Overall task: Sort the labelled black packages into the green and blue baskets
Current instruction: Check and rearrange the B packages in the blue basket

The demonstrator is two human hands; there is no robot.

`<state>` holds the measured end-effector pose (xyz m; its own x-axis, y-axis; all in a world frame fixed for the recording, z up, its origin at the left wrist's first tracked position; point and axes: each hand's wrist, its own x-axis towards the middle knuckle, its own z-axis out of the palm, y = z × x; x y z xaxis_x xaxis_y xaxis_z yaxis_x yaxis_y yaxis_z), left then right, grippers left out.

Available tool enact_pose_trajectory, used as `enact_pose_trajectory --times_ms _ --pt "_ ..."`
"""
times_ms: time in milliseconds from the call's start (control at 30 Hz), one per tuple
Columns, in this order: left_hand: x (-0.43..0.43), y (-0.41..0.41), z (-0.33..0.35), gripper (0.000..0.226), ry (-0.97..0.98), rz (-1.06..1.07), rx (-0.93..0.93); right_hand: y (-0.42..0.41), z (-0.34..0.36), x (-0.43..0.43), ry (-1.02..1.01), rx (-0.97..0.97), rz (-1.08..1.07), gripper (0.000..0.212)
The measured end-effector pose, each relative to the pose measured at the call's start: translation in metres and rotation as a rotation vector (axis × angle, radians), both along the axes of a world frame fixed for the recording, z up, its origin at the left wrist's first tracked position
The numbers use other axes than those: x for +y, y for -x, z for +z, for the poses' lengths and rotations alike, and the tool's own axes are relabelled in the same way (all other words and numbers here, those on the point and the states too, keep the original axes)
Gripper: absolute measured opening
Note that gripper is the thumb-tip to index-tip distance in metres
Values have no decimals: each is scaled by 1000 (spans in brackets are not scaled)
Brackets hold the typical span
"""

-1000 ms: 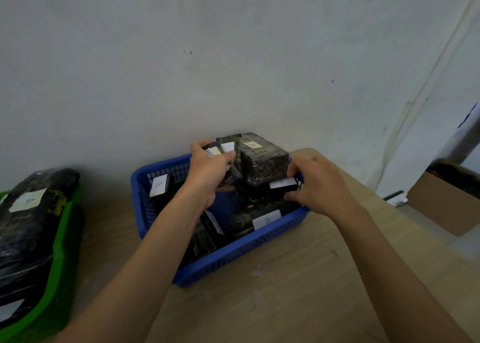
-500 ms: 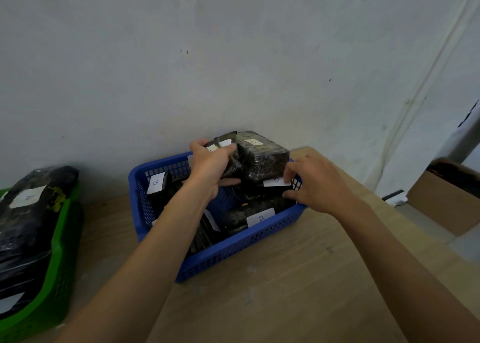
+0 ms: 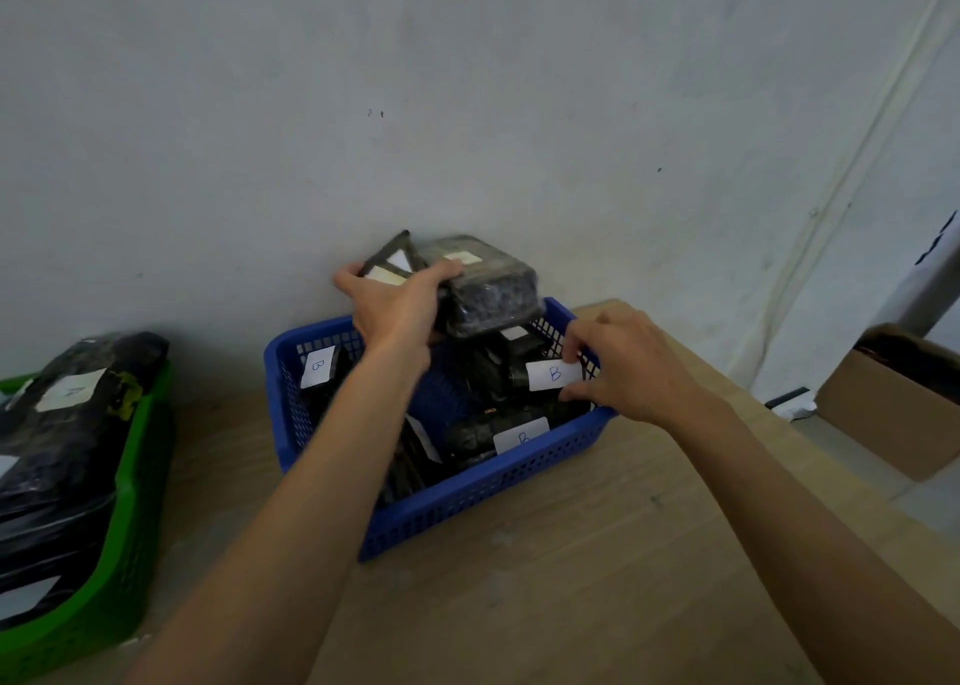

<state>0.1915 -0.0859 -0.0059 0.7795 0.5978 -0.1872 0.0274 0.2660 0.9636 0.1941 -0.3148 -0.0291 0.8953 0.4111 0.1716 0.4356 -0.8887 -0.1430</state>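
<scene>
A blue basket [image 3: 483,497] sits on the wooden table against the wall, filled with several black packages with white "B" labels. My left hand [image 3: 397,308] grips flat black packages [image 3: 389,263] raised above the basket's back edge, pressed against a bulky wrapped package [image 3: 491,289]. My right hand [image 3: 631,367] pinches the black package with a "B" label [image 3: 550,375] at the basket's right side. Another "B" package [image 3: 498,435] lies by the front rim. A green basket [image 3: 122,544] at the left holds black packages, one with an "A" label [image 3: 70,391].
A grey wall stands right behind the baskets. An open cardboard box [image 3: 898,404] with dark contents sits lower, beyond the table's right edge. Bare wooden tabletop [image 3: 571,591] lies in front of the blue basket.
My left hand has lifted its flat packages and the bulky package higher above the basket. My right hand has moved onto the "B" labelled package at the right side.
</scene>
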Motion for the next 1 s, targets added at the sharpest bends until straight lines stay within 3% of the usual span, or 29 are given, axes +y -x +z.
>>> enact_pose_trajectory --times_ms 100,233,400,567,667,800,1000 --pt "32 17 19 87 -13 -15 -47 -11 7 -4 -53 20 74 68" --pt "53 38 26 84 -70 -4 -80 -28 16 12 -248 -71 9 42" --pt "60 49 17 90 -103 15 -84 -39 -6 73 -74 19 -27 42" --pt "62 55 6 91 -110 23 -67 -53 -19 96 64 75 -79 67" --pt "64 57 0 91 -110 22 -58 -58 -17 94 35 41 -59 53" --pt "61 54 -4 89 -115 17 -53 -50 -2 73 -122 43 -93 42" --pt "29 35 -13 94 -138 -37 -5 -11 38 8 -623 95 -268 37"
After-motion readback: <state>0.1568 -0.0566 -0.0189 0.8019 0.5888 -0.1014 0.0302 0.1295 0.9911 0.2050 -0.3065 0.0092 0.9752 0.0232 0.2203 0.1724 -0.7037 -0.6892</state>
